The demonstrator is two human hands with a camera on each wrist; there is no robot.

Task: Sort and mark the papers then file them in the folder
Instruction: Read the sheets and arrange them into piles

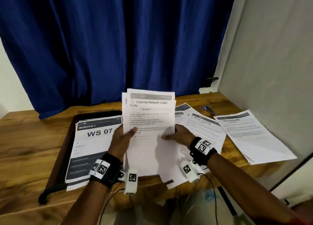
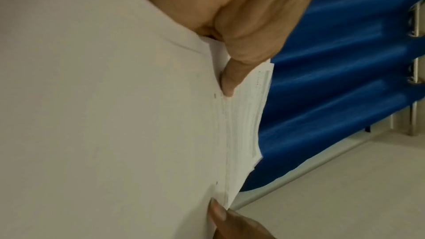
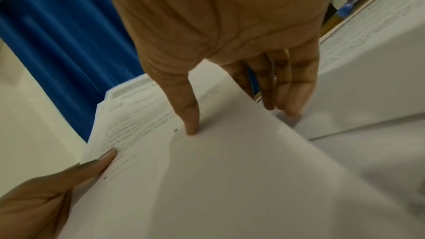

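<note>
I hold a sheaf of white printed papers (image 1: 149,116) tilted up over the middle of the wooden table; its top sheet reads "Organize Network Cable Coils". My left hand (image 1: 125,134) grips its left edge, thumb on the front. My right hand (image 1: 176,133) grips the right edge, thumb on the front (image 3: 190,115) and fingers behind. The left wrist view shows the sheaf (image 2: 115,115) edge-on with the left thumb (image 2: 230,79) pressed on it. A dark folder (image 1: 71,128) lies open at the left with a "BEDROOM 3 / WS 07" stack (image 1: 94,140) on it.
Other sheets lie to the right: "Mirror Cleaning" (image 1: 205,128) and "Wipe Drying Mat" (image 1: 249,134) near the table's right edge. A blue-capped pen (image 1: 208,109) lies behind them. A blue curtain (image 1: 118,46) hangs behind the table; a grey wall (image 1: 271,72) stands at right.
</note>
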